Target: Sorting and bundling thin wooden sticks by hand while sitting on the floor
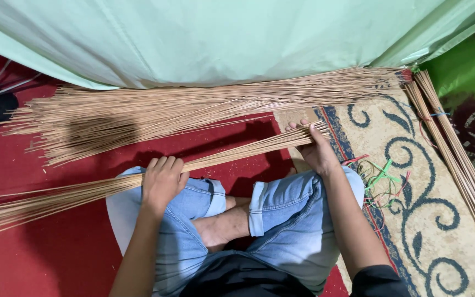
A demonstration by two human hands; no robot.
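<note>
Left hand [162,180]: closed over the held bundle [138,179] near its middle, knuckles up, fingers curled over the far side; forearm rising from the lower edge of the view.
Right hand [315,147]: wrapped around the same bundle just short of its trimmed end, fingertips [303,123] hooked over the top, wrist bent, forearm angled in from the lower right.
Held bundle: thin, stiff, tan sticks, straight and dry-looking, packed tight at the right end and splaying into fine tips at the left; laid slantwise across the knees, right end higher.
Jeans [292,220]: pale blue denim, cuffs rolled, legs crossed directly under the bundle; a bare foot is seen between the knees.
Loose pile [193,107]: same sticks, spread wide and flat, lying beyond the bundle.
Cloth [221,38]: smooth mint-green sheet, beyond the pile.
Tied bundle [460,159]: long sticks, well right of the held bundle.
Strings [383,179]: green and red strands, tangled, just right of the right hand.
Carpet [424,220]: cream with dark blue scrolls to the right, plain red beneath and left.
</note>
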